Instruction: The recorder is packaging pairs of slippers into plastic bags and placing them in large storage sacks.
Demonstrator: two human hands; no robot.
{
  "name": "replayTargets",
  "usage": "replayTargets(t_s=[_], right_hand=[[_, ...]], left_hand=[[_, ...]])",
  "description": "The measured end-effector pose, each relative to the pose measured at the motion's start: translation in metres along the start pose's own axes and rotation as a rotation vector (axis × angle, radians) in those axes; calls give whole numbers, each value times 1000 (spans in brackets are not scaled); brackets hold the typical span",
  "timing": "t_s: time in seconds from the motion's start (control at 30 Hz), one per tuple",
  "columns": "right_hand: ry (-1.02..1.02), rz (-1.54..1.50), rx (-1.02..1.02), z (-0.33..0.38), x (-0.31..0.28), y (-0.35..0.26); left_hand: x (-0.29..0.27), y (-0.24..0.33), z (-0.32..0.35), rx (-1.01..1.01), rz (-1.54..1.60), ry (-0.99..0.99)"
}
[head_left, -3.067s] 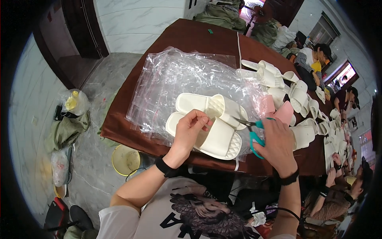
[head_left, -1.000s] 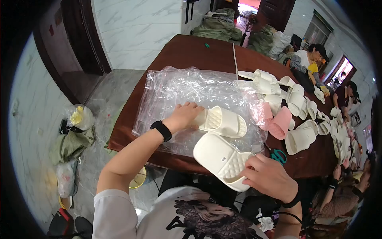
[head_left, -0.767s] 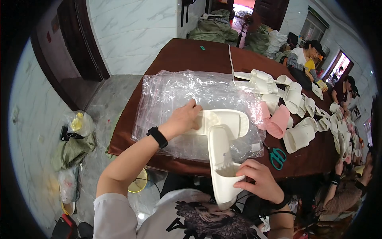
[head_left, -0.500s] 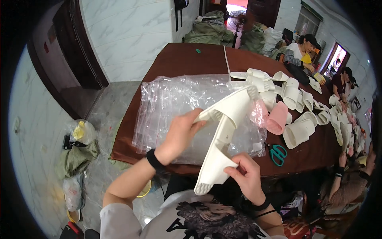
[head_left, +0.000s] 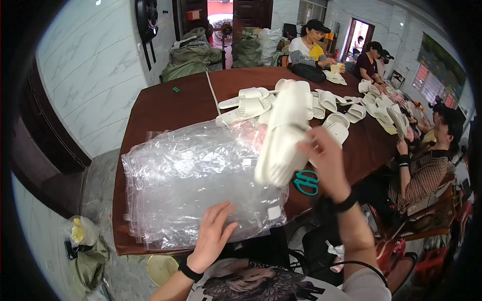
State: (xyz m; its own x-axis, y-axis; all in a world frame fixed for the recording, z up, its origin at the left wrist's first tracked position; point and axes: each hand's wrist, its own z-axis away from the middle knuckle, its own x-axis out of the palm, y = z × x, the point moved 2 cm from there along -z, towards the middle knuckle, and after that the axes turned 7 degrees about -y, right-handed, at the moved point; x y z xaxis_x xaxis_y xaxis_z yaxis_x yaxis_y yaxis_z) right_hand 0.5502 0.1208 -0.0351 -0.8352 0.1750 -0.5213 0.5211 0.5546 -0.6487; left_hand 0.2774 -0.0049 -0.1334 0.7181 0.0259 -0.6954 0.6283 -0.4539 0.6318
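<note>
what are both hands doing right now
Left hand: open, holding nothing, at the plastic bags.
Right hand: closed on white slippers, blurred.

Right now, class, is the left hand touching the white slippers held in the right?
Apart: the head view shows clear plastic bags across the gap between left hand and white slippers in the right hand.
</note>
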Motion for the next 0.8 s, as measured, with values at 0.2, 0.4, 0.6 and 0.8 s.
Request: replayTargets(t_s=[0.2, 0.4, 0.6, 0.8], right_hand=[[98, 655, 195, -122, -141, 160], [55, 411, -379, -88, -11, 70], [-714, 575, -217, 17, 154, 35], [-834, 509, -304, 7, 189, 67]], left_hand=[[7, -17, -9, -47, 31, -54], [8, -34, -17, -138, -38, 0], [16, -27, -15, -64, -97, 26], [-39, -8, 51, 11, 84, 345]])
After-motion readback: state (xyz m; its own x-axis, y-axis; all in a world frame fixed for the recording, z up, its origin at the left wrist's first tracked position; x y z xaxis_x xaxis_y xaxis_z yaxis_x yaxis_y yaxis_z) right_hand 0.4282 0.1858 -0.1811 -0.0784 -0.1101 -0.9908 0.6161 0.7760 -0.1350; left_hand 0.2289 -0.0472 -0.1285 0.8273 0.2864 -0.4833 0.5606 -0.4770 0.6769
